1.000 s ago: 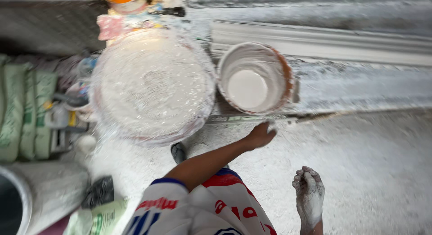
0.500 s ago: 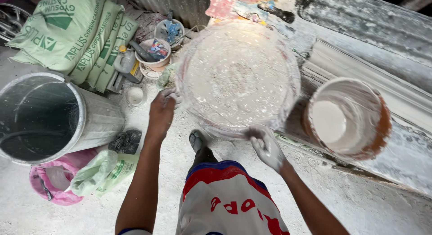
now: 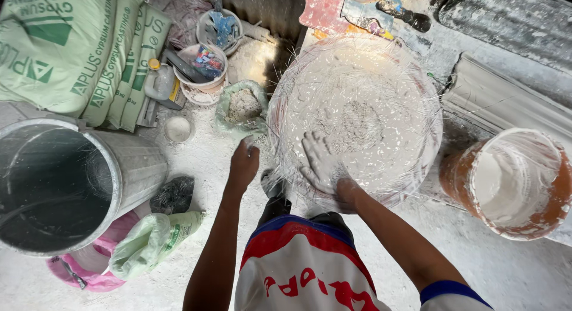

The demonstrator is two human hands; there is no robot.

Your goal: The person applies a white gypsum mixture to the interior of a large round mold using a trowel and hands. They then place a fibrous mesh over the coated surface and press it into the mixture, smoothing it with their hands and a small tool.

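Observation:
A large round mould (image 3: 357,114) coated in wet white plaster and stray fibres lies in front of me. My right hand (image 3: 325,165), smeared white, presses flat with spread fingers on the plaster near the mould's near edge. My left hand (image 3: 244,165) hovers just left of the mould's rim, fingers loosely curled and holding nothing, over a small bag of grey powder (image 3: 241,105).
An orange bucket of white plaster (image 3: 512,180) stands at the right. A metal bin (image 3: 65,186) sits at the left, green sacks (image 3: 71,49) behind it, small tubs (image 3: 202,67) with tools beside them. Long white cornice strips (image 3: 506,102) lie at the upper right.
My right hand has moved from the mould's near rim onto the plaster surface. My left hand dropped from the mould's left rim toward the floor. The view moved closer.

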